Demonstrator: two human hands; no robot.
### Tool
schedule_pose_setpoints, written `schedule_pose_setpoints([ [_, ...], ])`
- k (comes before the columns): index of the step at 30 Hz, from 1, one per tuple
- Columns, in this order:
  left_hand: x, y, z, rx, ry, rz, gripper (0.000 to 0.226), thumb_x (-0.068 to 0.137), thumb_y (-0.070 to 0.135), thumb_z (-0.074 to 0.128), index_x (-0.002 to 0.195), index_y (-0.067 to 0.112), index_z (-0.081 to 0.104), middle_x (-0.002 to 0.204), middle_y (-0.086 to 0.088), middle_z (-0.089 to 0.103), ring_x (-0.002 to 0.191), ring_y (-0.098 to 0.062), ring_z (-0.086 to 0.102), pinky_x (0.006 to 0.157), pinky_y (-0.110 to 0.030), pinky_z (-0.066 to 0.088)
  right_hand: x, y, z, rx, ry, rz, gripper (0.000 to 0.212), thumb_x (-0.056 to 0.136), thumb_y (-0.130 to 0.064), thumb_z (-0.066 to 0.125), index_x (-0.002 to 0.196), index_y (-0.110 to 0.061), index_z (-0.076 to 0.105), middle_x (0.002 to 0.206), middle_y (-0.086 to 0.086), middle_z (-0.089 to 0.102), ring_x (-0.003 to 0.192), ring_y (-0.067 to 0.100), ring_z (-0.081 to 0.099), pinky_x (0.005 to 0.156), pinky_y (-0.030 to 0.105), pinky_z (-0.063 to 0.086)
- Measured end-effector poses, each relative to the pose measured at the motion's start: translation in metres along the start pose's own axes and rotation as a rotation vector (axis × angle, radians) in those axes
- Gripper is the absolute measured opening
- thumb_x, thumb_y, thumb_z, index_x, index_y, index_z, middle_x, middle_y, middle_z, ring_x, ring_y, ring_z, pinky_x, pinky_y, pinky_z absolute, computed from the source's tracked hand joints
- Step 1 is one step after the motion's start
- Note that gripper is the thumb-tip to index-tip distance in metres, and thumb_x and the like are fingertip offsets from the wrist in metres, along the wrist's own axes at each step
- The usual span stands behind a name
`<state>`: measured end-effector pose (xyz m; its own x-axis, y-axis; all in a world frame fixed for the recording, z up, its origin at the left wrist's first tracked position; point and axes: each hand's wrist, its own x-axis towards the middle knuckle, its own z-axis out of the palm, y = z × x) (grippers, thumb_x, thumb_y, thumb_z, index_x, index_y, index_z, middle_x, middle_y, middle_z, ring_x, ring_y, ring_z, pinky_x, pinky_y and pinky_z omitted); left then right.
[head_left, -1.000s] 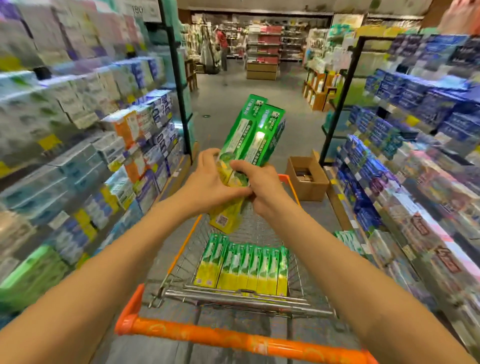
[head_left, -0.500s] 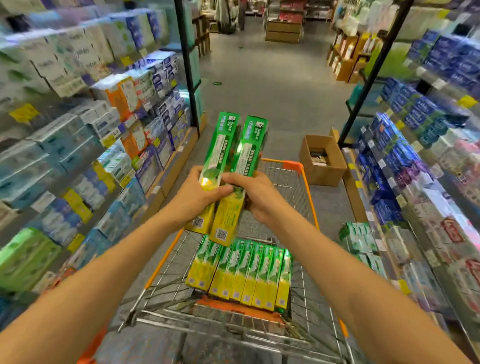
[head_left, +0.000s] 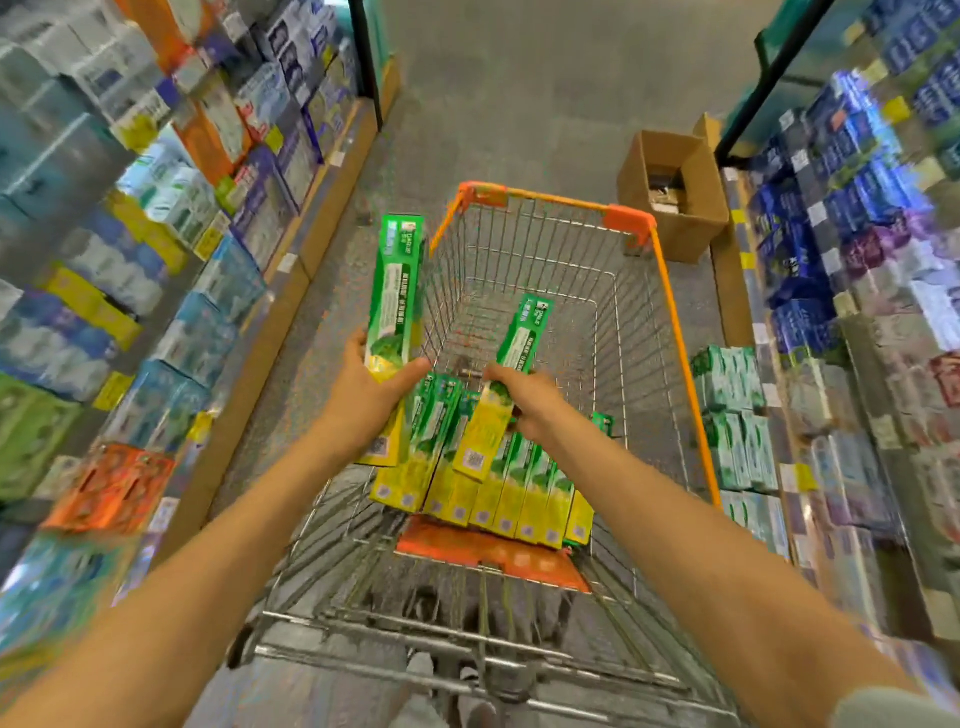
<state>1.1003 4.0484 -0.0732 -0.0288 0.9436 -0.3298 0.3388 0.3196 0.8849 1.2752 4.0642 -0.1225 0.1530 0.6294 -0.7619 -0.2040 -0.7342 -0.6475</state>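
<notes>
- Judged risk: the left box (head_left: 397, 291) stands over the left rim of the cart (head_left: 674, 322); released there, it could fall outside.
- The right box (head_left: 521, 340) could land askew on the row of boxes (head_left: 498, 493) at the cart's near end.
- Left hand (head_left: 363, 397): fingers clamped round the left box's lower half.
- Right hand (head_left: 527, 402): fingers clamped on the right box's middle, above the row.

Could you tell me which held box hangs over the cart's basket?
The right box, in the right hand; the left box, in the left hand, is at the cart's left rim.
</notes>
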Motion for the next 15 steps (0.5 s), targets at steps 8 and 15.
schedule_pose_setpoints([
  [8,0.019,-0.036,-0.015,0.083,-0.035,-0.055,0.058,0.087,0.026,0.063,0.135,0.015,0.032,0.116,-0.002,0.054,0.083,-0.006,0.055,0.064,-0.014,0.04,0.104,0.089,0.029,-0.1,0.09,0.181,0.096,0.072,-0.025,0.076,0.146,-0.007,0.018,0.136,0.014,0.047,0.118,0.037,0.051,0.09,0.053,0.046],
  [15,0.024,-0.048,-0.008,0.068,-0.153,-0.056,0.059,0.088,0.014,0.062,0.135,0.02,0.025,0.093,0.03,0.032,0.06,0.038,0.036,0.056,0.008,0.031,0.178,0.159,0.051,-0.397,0.118,0.184,0.101,0.066,-0.035,0.08,0.143,-0.002,0.023,0.115,0.019,0.063,0.094,0.031,0.067,0.081,0.043,0.055],
])
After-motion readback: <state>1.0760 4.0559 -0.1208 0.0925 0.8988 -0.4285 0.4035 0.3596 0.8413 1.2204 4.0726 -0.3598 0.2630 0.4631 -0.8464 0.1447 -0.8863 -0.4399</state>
